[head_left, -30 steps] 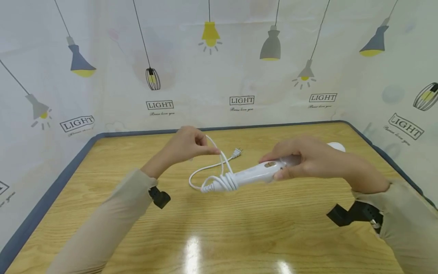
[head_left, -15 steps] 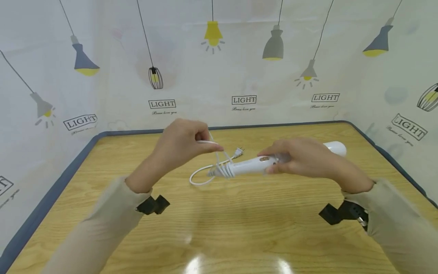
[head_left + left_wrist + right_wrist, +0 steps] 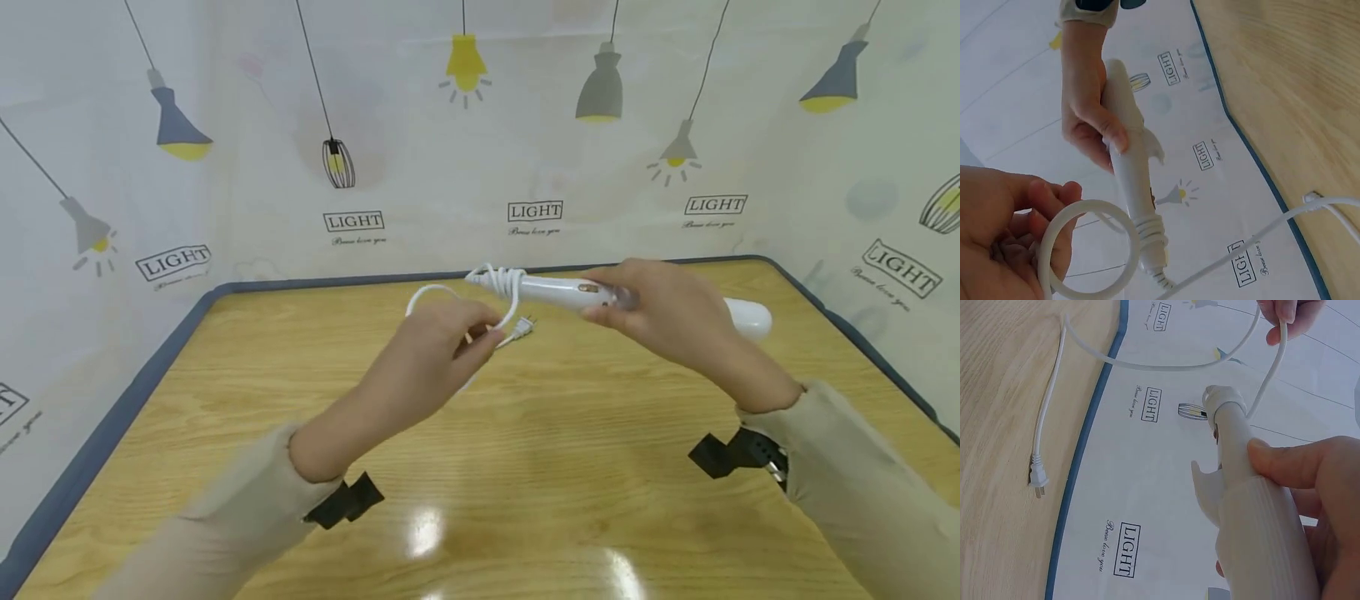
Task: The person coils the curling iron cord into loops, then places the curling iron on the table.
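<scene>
My right hand [image 3: 675, 308] grips a white curling iron [image 3: 551, 290] around its middle, holding it raised above the table with the handle end toward the left. A thumb lever [image 3: 1205, 490] juts from its side in the right wrist view. White cord [image 3: 1150, 231] is wound in several turns around the handle end. Just below those turns, my left hand [image 3: 435, 358] pinches the cord between thumb and fingers, and a loose loop [image 3: 1132, 234] stands out beside the fingertips. The rest of the cord hangs down behind the left hand, partly hidden by it.
The two-pin plug [image 3: 522, 327] lies on the wooden table [image 3: 540, 467] beyond the left hand. A pale backdrop [image 3: 420, 167] printed with lamps rises behind and at both sides, with a blue border along the table's edge.
The curling iron's handle end has risen. My left hand has swung from above the wound turns to below and in front of them, carrying the cord along. My right hand keeps its grip.
</scene>
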`<action>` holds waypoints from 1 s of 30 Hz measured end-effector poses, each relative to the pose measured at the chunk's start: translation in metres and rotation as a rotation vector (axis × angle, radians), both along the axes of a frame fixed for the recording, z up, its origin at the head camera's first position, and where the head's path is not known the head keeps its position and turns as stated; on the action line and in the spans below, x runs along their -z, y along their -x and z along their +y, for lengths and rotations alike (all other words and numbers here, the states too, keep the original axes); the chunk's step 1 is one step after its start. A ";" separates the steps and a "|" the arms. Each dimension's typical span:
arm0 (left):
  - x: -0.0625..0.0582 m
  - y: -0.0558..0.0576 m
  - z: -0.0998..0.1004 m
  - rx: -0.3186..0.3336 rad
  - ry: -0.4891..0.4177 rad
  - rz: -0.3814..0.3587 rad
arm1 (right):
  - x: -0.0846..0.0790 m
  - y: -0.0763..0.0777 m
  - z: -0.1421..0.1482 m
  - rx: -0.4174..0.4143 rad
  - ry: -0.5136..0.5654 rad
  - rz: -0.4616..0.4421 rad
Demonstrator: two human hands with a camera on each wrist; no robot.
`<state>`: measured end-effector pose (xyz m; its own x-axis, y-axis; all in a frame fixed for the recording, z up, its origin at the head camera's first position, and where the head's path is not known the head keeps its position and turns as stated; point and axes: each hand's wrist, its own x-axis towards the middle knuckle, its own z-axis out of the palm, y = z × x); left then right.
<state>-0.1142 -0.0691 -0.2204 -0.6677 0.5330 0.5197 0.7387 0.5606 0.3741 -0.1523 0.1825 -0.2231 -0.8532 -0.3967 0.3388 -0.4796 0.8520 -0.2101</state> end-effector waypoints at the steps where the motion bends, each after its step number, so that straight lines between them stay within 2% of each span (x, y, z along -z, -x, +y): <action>1: 0.002 -0.001 0.002 0.010 -0.015 -0.003 | 0.000 0.000 0.000 0.003 0.005 0.013; 3: 0.006 -0.003 0.006 0.026 -0.035 -0.048 | -0.001 0.000 -0.001 0.006 0.016 0.037; 5: 0.010 -0.006 0.010 0.041 -0.058 -0.137 | -0.003 0.000 0.000 0.017 0.029 0.059; 6: 0.013 -0.006 0.011 0.049 -0.076 -0.195 | -0.003 -0.001 0.001 0.023 0.037 0.072; 10: 0.025 -0.005 0.012 0.110 -0.218 -0.504 | -0.007 -0.003 0.003 0.045 0.072 0.114; 13: 0.037 0.001 0.011 0.196 -0.347 -0.683 | -0.009 -0.005 0.003 0.042 0.116 0.119; 17: 0.053 0.013 0.010 0.369 -0.467 -0.834 | -0.011 -0.008 0.003 0.030 0.192 0.100; 20: 0.060 0.022 0.005 0.483 -0.456 -0.917 | -0.012 -0.011 0.004 -0.001 0.281 0.061; 23: 0.063 0.029 0.000 0.555 -0.388 -0.965 | -0.012 -0.015 0.004 -0.049 0.377 0.012; 27: 0.064 0.037 -0.004 0.567 -0.306 -0.960 | -0.013 -0.019 0.006 -0.099 0.452 -0.030; 30: 0.067 0.042 -0.006 0.542 -0.271 -0.940 | -0.013 -0.019 0.008 -0.132 0.507 -0.059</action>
